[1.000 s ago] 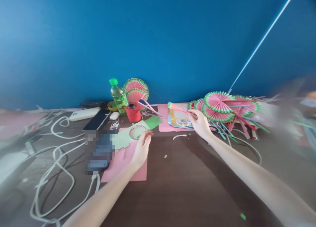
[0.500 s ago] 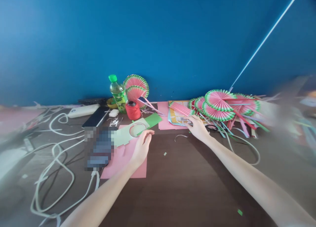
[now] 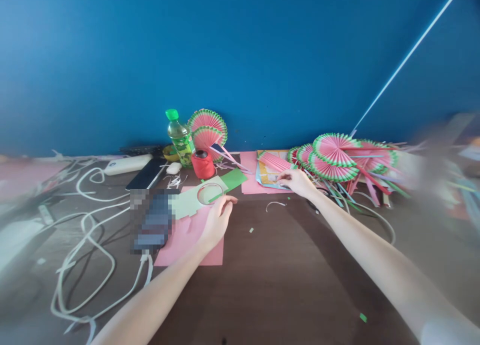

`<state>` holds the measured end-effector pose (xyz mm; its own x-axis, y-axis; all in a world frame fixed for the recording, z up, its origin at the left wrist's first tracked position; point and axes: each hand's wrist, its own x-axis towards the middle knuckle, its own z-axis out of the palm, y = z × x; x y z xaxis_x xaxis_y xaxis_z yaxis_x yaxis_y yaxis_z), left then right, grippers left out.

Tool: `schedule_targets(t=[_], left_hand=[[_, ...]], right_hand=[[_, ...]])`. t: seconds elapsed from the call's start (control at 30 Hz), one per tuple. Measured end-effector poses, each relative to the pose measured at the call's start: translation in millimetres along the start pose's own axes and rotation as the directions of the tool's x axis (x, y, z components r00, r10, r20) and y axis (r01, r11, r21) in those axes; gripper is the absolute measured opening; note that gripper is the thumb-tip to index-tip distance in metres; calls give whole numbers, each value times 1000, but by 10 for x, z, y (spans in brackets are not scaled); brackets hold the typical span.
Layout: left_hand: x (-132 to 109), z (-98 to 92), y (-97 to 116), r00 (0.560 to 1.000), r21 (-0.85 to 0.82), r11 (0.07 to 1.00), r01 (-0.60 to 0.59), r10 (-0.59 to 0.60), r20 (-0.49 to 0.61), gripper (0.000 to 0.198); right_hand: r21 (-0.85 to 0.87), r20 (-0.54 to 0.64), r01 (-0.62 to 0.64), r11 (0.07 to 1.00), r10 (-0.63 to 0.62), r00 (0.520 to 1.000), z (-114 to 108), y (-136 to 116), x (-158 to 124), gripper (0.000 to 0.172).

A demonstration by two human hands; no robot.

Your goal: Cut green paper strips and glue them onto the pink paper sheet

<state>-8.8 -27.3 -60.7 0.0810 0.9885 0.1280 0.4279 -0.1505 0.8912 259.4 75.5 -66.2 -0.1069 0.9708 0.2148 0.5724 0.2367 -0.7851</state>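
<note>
My left hand (image 3: 216, 221) lies on a pink paper sheet (image 3: 180, 242), fingers stretched out. Its fingertips and thumb reach a clear tape ring (image 3: 209, 192) that sits on a pale green paper (image 3: 185, 205). My right hand (image 3: 299, 181) is stretched far forward, its fingertips pinched together at the edge of a stack of printed papers (image 3: 268, 177). What they pinch is too small to make out. Just beyond the fingers, a folded pink fan (image 3: 273, 161) lies on that stack, free of the hand.
Several open pink-and-green paper fans (image 3: 333, 157) and loose strips are heaped at the right. Two more fans (image 3: 208, 129), a green-capped bottle (image 3: 179, 139) and a red spool (image 3: 203, 166) stand by the blue wall. White cables (image 3: 90, 220), a power bank (image 3: 127, 164) and a dark phone (image 3: 147, 174) lie left.
My right hand held the folded pink fan a second ago. It has since let the fan go onto the paper stack and shifted slightly left. The left hand has barely moved.
</note>
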Motion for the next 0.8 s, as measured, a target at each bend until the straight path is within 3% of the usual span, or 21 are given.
schedule_targets(t=[0.17,0.27,0.37,0.57,0.8], left_hand=[[11,6,-29,1000,-19,1000,-4,4,-5,19],[19,10,-32,1000,-34,999,-11,11,-12,19],[19,7,-17,1000,-24,1000,-16,15,-11,19],[0,-7,23,1000,-3,1000,-20,20,-9,20],[-4,-13,39,1000,12,1000,-10,10,10,21]], right_hand=[[161,-50,-61,985,70,996,-72,-20,41,24],[230,3,-61,971,62,998,-109,-85,-57,24],[97,13,-1,995,0,1000,-117,-116,-152,18],[-197,-51,88,976,-100,994,-7,-72,-182,25],[-191,-9,184,964,-189,982,160,-119,-258,15]])
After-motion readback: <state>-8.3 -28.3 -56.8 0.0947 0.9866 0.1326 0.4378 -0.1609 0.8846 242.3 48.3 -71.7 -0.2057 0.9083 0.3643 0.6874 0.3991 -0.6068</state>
